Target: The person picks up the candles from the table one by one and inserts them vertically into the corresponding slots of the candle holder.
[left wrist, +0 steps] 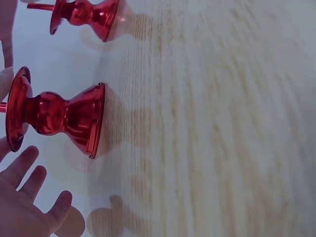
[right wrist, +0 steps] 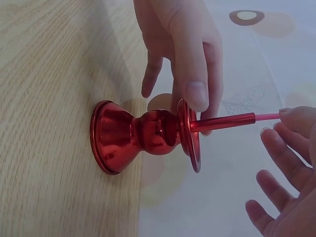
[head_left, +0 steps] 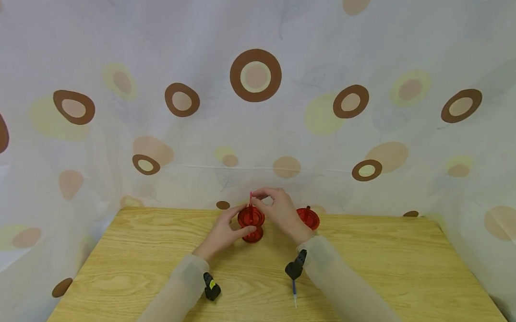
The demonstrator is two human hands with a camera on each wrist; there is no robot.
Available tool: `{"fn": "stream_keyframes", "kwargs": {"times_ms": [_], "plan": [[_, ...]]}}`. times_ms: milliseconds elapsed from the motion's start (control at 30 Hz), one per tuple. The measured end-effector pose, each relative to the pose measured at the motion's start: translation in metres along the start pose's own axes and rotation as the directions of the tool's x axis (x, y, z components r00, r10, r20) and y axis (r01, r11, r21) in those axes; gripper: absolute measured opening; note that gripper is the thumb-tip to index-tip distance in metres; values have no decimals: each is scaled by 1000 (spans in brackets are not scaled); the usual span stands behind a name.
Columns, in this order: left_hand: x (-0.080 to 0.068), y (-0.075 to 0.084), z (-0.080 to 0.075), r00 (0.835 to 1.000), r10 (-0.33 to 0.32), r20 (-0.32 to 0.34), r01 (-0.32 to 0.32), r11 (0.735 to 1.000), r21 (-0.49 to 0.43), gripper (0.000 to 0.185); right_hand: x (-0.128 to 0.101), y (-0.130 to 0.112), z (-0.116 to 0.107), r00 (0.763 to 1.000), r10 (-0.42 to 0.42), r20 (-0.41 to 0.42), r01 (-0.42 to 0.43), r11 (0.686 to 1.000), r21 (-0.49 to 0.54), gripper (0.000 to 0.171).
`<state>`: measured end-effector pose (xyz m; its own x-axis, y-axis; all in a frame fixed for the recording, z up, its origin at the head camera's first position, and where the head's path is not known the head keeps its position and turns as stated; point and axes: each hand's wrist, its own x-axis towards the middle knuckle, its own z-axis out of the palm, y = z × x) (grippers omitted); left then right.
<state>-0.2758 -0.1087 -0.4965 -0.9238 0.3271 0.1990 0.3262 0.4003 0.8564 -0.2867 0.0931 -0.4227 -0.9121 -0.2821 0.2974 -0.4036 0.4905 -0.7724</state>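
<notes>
My left hand (right wrist: pixel 182 54) steadies the holder (right wrist: pixel 143 136) by its top rim, thumb pressed on the edge; it stands on the counter (head_left: pixel 365 271) near the back. My right hand (head_left: pixel 279 207) pinches the tip of the thin candle (right wrist: pixel 232 120) in its socket. I think a sideways tug could snap the candle or tip the holder. Only the left wrist view shows the second holder (left wrist: pixel 81 17) whole; the head view half hides it.

Obstacles at frame centre: two red metal candlesticks (head_left: pixel 251 224) (head_left: pixel 308 218) near the wooden table (head_left: pixel 387 272)'s far edge, dotted curtain (head_left: pixel 260 108) directly behind. Bare tabletop lower left, lower right and foreground permits passage.
</notes>
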Motion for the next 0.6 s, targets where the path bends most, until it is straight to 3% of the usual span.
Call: {"fn": "stream_keyframes", "kwargs": {"times_ms": [600], "plan": [[-16,6,-10,996,-61,-63,59,997,-40,70,-25,-7,-19,1000,-8,15,9,998,-67,22]]}}
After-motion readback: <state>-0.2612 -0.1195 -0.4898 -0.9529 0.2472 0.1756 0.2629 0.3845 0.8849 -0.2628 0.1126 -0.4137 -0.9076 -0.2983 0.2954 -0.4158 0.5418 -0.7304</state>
